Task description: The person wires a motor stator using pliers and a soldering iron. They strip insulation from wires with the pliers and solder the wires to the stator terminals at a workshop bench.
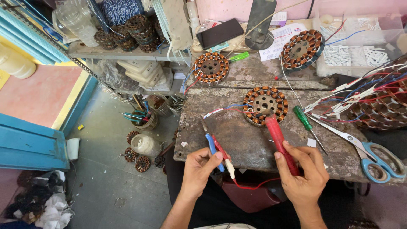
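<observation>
Looking down at a worn, rusty metal workbench (254,140). Left hand (199,169) curled shut around a pair of pliers with blue handles (210,143) at the near left edge of the bench, fingers also pinching a red wire (254,185) with a pale sleeve on it (wire loops down below the bench edge). Right hand (303,171) wrapped closed around the red handle of a tool (280,142), held near the bench's near edge, with the far end resting against a wound motor stator (265,105) sitting mid-bench. Copper coils all round that stator, red and blue leads trailing off its left side.

Just right of the stator: a green-handled screwdriver (303,118), then blue-handled scissors (373,159) lying open toward the near right corner. Far right, a big pile of stators with red and white leads (377,106) (partly cut off by the frame edge). Further back on a second slab, two more stators (210,68) (302,48), a green marker-like thing (238,56), a dark phone (219,33) lying flat, and a clear tray of small white sleeves (360,53).

Off to the left, a shelf stacked with more stators (140,29), plus tins of hand tools (142,118) down on the grey floor, with a few loose stators (142,163) near them.
</observation>
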